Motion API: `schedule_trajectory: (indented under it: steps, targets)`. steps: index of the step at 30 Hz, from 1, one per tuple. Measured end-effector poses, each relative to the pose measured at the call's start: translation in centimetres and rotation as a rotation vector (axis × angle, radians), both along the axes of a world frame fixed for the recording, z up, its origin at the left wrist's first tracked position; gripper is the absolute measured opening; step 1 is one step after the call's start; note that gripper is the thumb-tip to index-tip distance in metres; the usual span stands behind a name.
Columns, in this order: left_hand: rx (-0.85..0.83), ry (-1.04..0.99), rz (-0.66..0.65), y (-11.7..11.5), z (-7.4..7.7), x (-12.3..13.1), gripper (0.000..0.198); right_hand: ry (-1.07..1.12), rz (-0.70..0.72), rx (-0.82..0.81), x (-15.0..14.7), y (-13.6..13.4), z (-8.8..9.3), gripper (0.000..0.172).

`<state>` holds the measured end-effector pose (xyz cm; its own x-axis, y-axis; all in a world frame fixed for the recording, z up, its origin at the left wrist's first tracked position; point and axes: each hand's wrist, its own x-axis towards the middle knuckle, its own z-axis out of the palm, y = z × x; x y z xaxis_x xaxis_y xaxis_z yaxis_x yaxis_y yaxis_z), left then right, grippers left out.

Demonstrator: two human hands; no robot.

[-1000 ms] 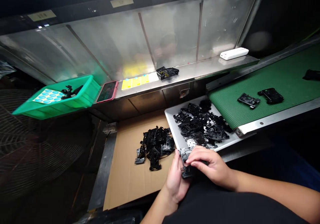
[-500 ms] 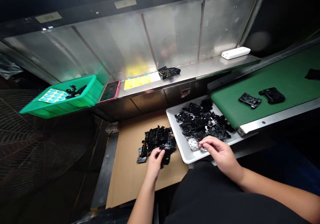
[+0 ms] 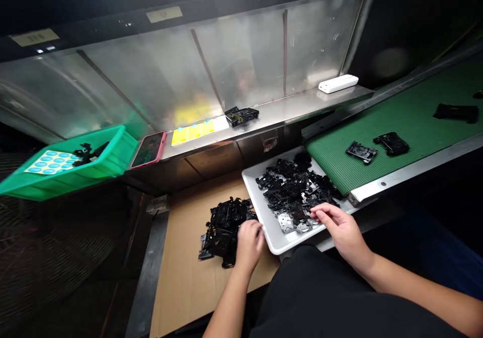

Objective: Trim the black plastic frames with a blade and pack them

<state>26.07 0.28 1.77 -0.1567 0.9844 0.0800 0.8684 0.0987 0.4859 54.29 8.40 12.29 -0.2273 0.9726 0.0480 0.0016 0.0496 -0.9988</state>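
Observation:
My left hand is over the right edge of a pile of black moulded parts, beside the white tray's near left rim. Its fingers curl loosely with a gap at the thumb, and nothing shows in them. My right hand hangs above the near right side of the white tray, thumb and fingertips pinched together. Whatever is in that pinch, if anything, is too small to make out. Heaped in the tray are many black parts, and a silvery metal plate lies at the near end.
Cardboard lies under the pile. A green conveyor belt at right carries several black parts. On the metal shelf are a green bin, a phone, yellow labels, a black part and a white device.
My left hand has let go of a black part on the pile and moved right, towards the tray. My right hand stays pinched over the tray. The camera view has shifted a little.

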Motion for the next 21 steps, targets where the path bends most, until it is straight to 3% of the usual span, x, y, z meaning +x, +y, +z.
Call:
schedule_trajectory:
  steps: [2, 5, 9, 13, 17, 21]
  targets:
    - [-0.126, 0.014, -0.236, 2.7, -0.5, 2.6, 0.023, -0.004, 0.009, 0.002, 0.0, 0.1, 0.3, 0.022]
    - [-0.305, 0.075, -0.376, 6.3, -1.7, 6.0, 0.034, -0.019, 0.031, 0.008, 0.2, 0.0, 0.6, 0.021]
    - [-0.471, 0.126, -0.355, 8.9, -3.0, 8.5, 0.038, -0.033, 0.024, -0.003, 0.8, -0.1, 0.4, 0.021]
    - [-0.52, 0.04, -0.321, 9.5, -3.1, 8.7, 0.04, -0.028, 0.013, -0.07, 1.5, 0.0, 0.1, 0.023]
    - [-0.473, -0.239, -0.319, 9.1, -2.1, 7.3, 0.038, -0.015, 0.0, -0.084, 1.8, 0.2, 0.2, 0.023]
    - [-0.385, -0.696, -0.236, 8.1, -0.5, 5.6, 0.034, -0.018, -0.001, -0.093, 1.9, 0.4, 0.3, 0.024]
